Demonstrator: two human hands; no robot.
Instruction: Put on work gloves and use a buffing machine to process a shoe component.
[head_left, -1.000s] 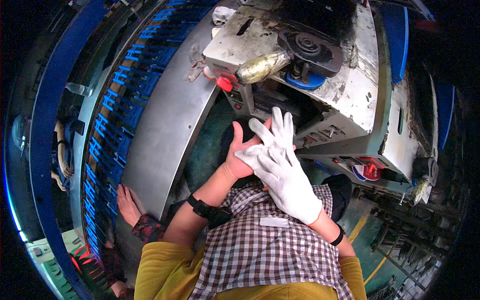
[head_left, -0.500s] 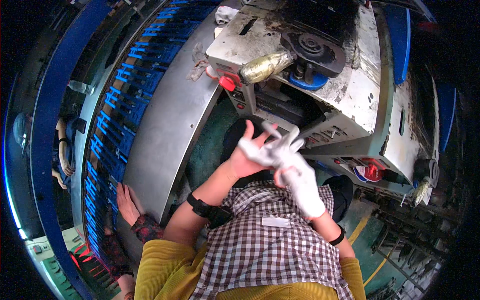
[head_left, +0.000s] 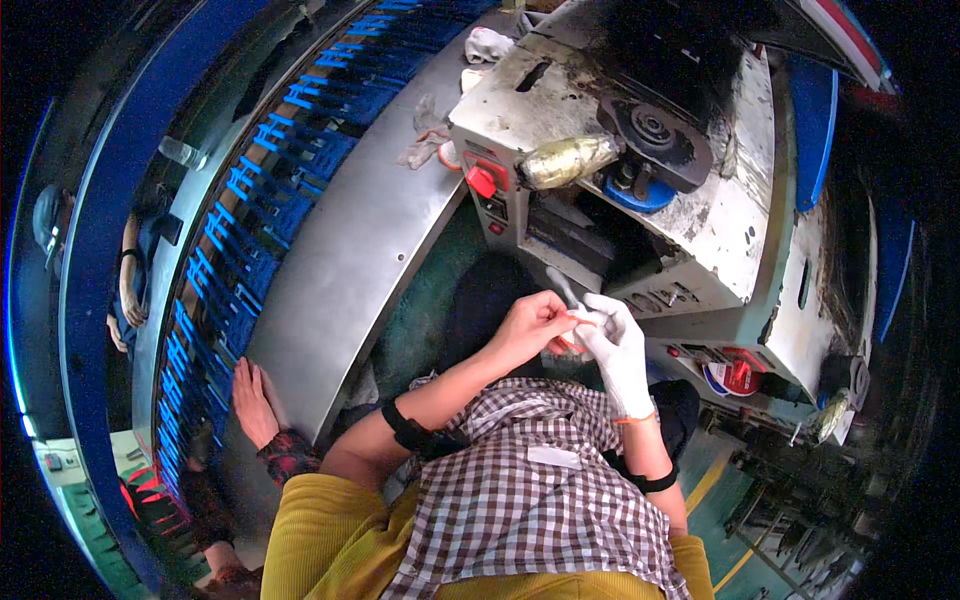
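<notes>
Head cam, L fingers [head_left: 542,307] pinching glove [head_left: 573,337], orange-edged knit

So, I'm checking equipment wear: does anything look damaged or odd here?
Yes: the nearer white machine has dark stains on top and chipped-looking edges, suggesting wear. A wrapped bundle juts past its front edge, looking makeshift.

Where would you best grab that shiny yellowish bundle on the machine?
Likely around the middle of the bundle, coming from the person's left: it is long and rounded, its left end juts free, while its right end lies by the dark round fitting.
</notes>
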